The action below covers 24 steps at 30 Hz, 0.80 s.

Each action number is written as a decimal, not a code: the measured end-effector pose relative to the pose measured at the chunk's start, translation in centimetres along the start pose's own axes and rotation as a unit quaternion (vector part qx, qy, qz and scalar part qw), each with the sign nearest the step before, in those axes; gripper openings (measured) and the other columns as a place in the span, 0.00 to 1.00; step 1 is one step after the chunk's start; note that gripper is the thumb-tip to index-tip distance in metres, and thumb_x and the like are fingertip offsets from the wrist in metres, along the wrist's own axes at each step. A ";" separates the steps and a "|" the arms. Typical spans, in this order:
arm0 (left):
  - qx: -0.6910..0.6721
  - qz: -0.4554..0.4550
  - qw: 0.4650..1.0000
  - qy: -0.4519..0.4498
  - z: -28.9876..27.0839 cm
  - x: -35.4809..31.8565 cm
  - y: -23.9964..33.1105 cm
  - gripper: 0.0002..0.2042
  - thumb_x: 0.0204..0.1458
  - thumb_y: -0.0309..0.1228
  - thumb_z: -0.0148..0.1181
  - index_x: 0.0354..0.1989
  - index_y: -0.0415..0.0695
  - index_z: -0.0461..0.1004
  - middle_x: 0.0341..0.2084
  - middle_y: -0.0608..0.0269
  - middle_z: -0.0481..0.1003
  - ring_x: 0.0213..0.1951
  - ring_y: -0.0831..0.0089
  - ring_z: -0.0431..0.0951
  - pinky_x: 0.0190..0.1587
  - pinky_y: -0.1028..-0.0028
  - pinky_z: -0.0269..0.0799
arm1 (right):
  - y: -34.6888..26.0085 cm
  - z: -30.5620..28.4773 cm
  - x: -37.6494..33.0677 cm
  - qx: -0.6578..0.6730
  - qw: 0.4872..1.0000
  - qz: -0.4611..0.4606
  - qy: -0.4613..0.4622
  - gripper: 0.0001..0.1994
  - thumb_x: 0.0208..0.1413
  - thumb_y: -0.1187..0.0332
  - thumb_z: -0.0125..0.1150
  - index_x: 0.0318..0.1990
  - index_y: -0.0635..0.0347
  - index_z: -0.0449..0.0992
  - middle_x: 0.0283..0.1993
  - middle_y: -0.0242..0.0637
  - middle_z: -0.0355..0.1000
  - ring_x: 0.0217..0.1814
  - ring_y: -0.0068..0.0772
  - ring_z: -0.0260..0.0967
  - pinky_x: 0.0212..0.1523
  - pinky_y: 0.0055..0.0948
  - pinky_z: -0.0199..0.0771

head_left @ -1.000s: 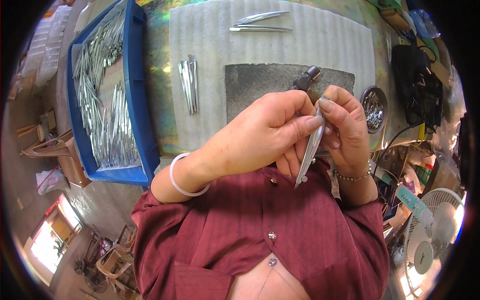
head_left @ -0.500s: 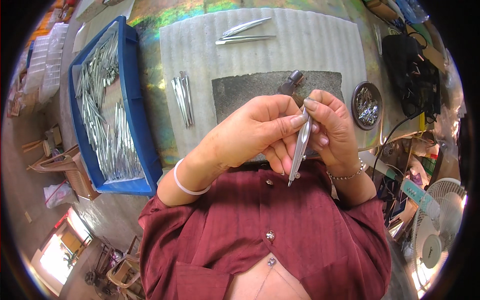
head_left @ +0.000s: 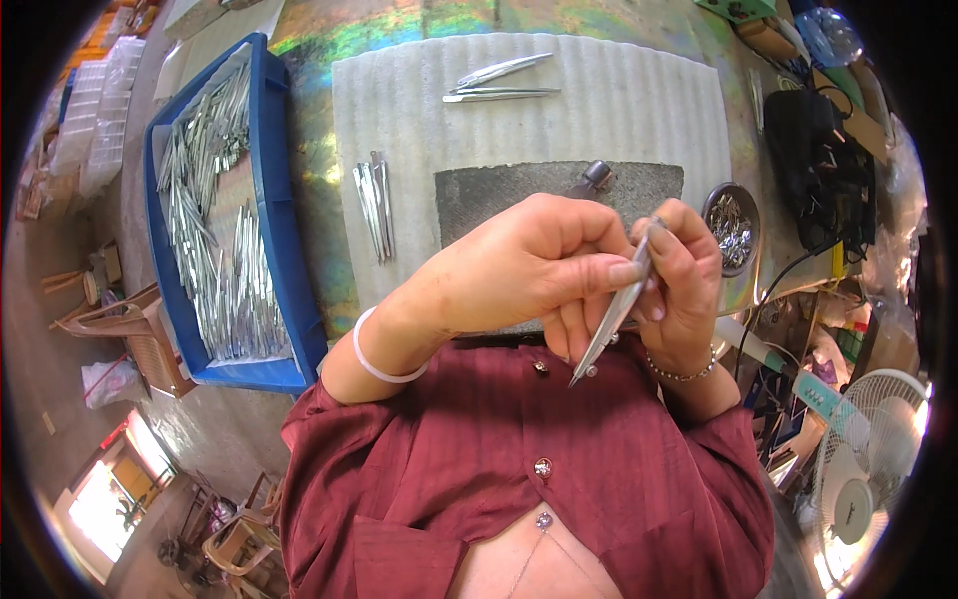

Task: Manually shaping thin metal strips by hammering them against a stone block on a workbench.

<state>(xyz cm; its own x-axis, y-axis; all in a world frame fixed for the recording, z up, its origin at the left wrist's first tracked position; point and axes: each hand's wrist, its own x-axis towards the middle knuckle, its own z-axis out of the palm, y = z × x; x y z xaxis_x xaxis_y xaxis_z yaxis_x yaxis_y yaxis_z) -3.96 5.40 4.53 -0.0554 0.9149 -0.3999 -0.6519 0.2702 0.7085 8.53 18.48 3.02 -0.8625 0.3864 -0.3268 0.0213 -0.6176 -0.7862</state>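
Held in both hands is a slim silver metal drawing compass (head_left: pixel 613 317), its pointed end slanting down towards my shirt. My left hand (head_left: pixel 534 262) is closed, thumb and fingers pinching its middle. At the upper end, the fingertips of my right hand (head_left: pixel 685 268) are closed around the compass's top, which they partly hide. Just beyond my hands a hammer (head_left: pixel 597 176) lies on a dark grey slab (head_left: pixel 499 195); my left hand covers part of it.
A blue tray (head_left: pixel 284 215) of metal legs stands at left. Several silver pieces (head_left: pixel 375 210) and more compasses (head_left: pixel 501 95) lie on the white foam sheet (head_left: pixel 399 110). Right of my hands are a round dish (head_left: pixel 710 205) of small metal parts, a black bag (head_left: pixel 803 150) and a fan (head_left: pixel 863 449).
The compass has tilted further, its top moving right and its point slightly lower left. Both hands have shifted a little right, still gripping it. The whole view has shifted slightly.
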 end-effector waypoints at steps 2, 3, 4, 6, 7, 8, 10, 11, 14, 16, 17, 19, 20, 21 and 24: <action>0.041 -0.012 0.999 -0.031 0.2 0.2 0.7 0.09 0.59 0.31 0.50 0.33 0.36 0.68 0.18 0.60 0.75 0.18 0.75 0.77 0.18 0.80 0.74 | 0.2 -0.2 -0.3 0.011 1.000 -0.018 -0.002 0.05 0.58 0.73 0.51 0.30 0.60 0.67 0.18 0.29 0.63 0.11 0.12 0.51 0.10 0.14 0.49; 0.034 -0.012 0.998 -0.051 0.1 0.5 0.7 0.09 0.59 0.31 0.50 0.33 0.36 0.68 0.17 0.61 0.74 0.18 0.75 0.77 0.18 0.80 0.74 | 0.3 -0.5 -0.3 0.012 0.999 -0.041 -0.006 0.05 0.58 0.73 0.52 0.30 0.60 0.67 0.18 0.29 0.64 0.11 0.12 0.50 0.10 0.14 0.49; 0.032 -0.011 0.998 -0.049 0.1 0.7 0.9 0.09 0.59 0.31 0.50 0.33 0.36 0.68 0.17 0.61 0.74 0.18 0.75 0.77 0.18 0.80 0.74 | 0.4 -0.6 -0.4 0.014 0.998 -0.063 -0.009 0.04 0.58 0.73 0.52 0.30 0.60 0.67 0.18 0.29 0.64 0.11 0.12 0.50 0.10 0.14 0.49; 0.057 -0.019 0.995 -0.073 0.1 1.0 1.1 0.09 0.59 0.31 0.50 0.33 0.37 0.68 0.16 0.62 0.74 0.18 0.75 0.77 0.18 0.80 0.73 | 0.3 -0.2 -0.6 0.014 0.998 -0.064 0.025 0.04 0.58 0.72 0.52 0.31 0.60 0.67 0.19 0.30 0.65 0.11 0.11 0.50 0.10 0.13 0.48; 0.056 -0.018 0.996 -0.074 0.0 1.1 1.1 0.09 0.59 0.31 0.50 0.33 0.37 0.68 0.16 0.62 0.74 0.18 0.75 0.77 0.18 0.80 0.73 | 0.4 -0.6 -0.6 0.010 0.997 -0.068 0.021 0.04 0.58 0.72 0.52 0.32 0.60 0.68 0.19 0.30 0.65 0.11 0.11 0.50 0.10 0.13 0.48; 0.063 -0.018 0.995 -0.076 0.0 1.3 1.1 0.09 0.59 0.31 0.50 0.33 0.37 0.68 0.16 0.62 0.73 0.18 0.76 0.77 0.18 0.80 0.73 | 0.4 -0.7 -0.6 0.005 0.997 -0.072 0.017 0.04 0.58 0.72 0.51 0.32 0.60 0.68 0.19 0.30 0.65 0.11 0.11 0.50 0.09 0.13 0.48; 0.071 -0.018 0.994 -0.080 -0.1 1.5 1.2 0.09 0.59 0.31 0.50 0.32 0.37 0.68 0.16 0.62 0.73 0.18 0.76 0.76 0.18 0.81 0.73 | 0.3 -0.5 -0.6 -0.001 0.997 -0.072 0.033 0.04 0.59 0.72 0.51 0.32 0.60 0.68 0.19 0.30 0.65 0.11 0.11 0.50 0.10 0.13 0.48; 0.074 -0.022 0.994 -0.077 -0.1 1.6 1.2 0.10 0.59 0.32 0.50 0.32 0.37 0.68 0.16 0.63 0.73 0.17 0.76 0.76 0.18 0.81 0.73 | 0.3 -0.5 -0.6 -0.006 0.996 -0.071 0.048 0.04 0.59 0.72 0.51 0.32 0.59 0.68 0.19 0.29 0.65 0.11 0.10 0.50 0.10 0.12 0.48; 0.082 -0.023 0.994 -0.071 -0.4 1.8 0.9 0.10 0.59 0.33 0.51 0.32 0.37 0.69 0.16 0.63 0.73 0.17 0.76 0.76 0.18 0.81 0.73 | 0.5 -0.7 -0.4 0.002 0.997 -0.066 0.036 0.05 0.59 0.71 0.51 0.31 0.59 0.68 0.19 0.28 0.65 0.11 0.10 0.50 0.10 0.12 0.48; 0.087 -0.020 0.994 -0.069 -0.4 1.9 0.9 0.11 0.59 0.33 0.51 0.32 0.37 0.69 0.16 0.63 0.73 0.17 0.76 0.76 0.19 0.81 0.73 | 0.5 -1.0 -0.3 0.002 0.998 -0.058 0.035 0.05 0.59 0.71 0.51 0.31 0.59 0.68 0.19 0.27 0.65 0.11 0.10 0.51 0.10 0.12 0.48; 0.084 -0.024 0.994 -0.065 -0.4 2.0 0.9 0.11 0.59 0.34 0.51 0.32 0.37 0.69 0.16 0.63 0.73 0.17 0.76 0.76 0.19 0.81 0.73 | 0.5 -1.1 -0.2 0.003 0.998 -0.049 0.034 0.05 0.59 0.71 0.51 0.30 0.59 0.68 0.18 0.27 0.64 0.11 0.10 0.51 0.10 0.12 0.48; 0.083 -0.028 0.994 -0.061 -0.5 2.0 0.8 0.11 0.59 0.34 0.51 0.32 0.37 0.69 0.16 0.63 0.73 0.17 0.77 0.76 0.19 0.81 0.73 | 0.6 -1.1 -0.2 0.004 0.998 -0.045 0.037 0.05 0.59 0.71 0.51 0.30 0.59 0.68 0.18 0.27 0.64 0.11 0.10 0.51 0.10 0.12 0.48; 0.081 -0.027 0.995 -0.057 -0.6 2.0 0.6 0.11 0.59 0.34 0.51 0.32 0.37 0.69 0.16 0.63 0.73 0.17 0.77 0.76 0.19 0.81 0.73 | 0.6 -1.0 -0.1 0.006 0.998 -0.039 0.039 0.06 0.59 0.71 0.51 0.30 0.58 0.68 0.18 0.26 0.63 0.11 0.10 0.52 0.10 0.12 0.48; 0.079 -0.027 0.995 -0.055 -0.6 2.0 0.6 0.11 0.59 0.34 0.51 0.32 0.37 0.69 0.16 0.63 0.73 0.17 0.77 0.76 0.19 0.81 0.73 | 0.6 -1.0 -0.1 0.006 0.998 -0.040 0.039 0.06 0.59 0.71 0.51 0.30 0.58 0.68 0.18 0.26 0.63 0.11 0.10 0.52 0.10 0.12 0.48; 0.082 -0.030 0.995 -0.054 -0.7 1.9 0.6 0.11 0.59 0.35 0.51 0.32 0.37 0.69 0.16 0.63 0.73 0.17 0.77 0.75 0.19 0.81 0.73 | 0.8 -0.9 -0.2 0.012 0.998 -0.033 0.051 0.06 0.59 0.71 0.52 0.29 0.58 0.68 0.18 0.26 0.63 0.11 0.10 0.52 0.10 0.12 0.48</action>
<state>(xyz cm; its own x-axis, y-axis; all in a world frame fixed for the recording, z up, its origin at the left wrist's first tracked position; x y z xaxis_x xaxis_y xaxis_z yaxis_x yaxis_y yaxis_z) -5.03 7.09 3.82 0.0680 0.9202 -0.3854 -0.5188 0.3626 0.7742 9.15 18.52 1.97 -0.8052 0.4938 -0.3283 -0.0464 -0.6044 -0.7954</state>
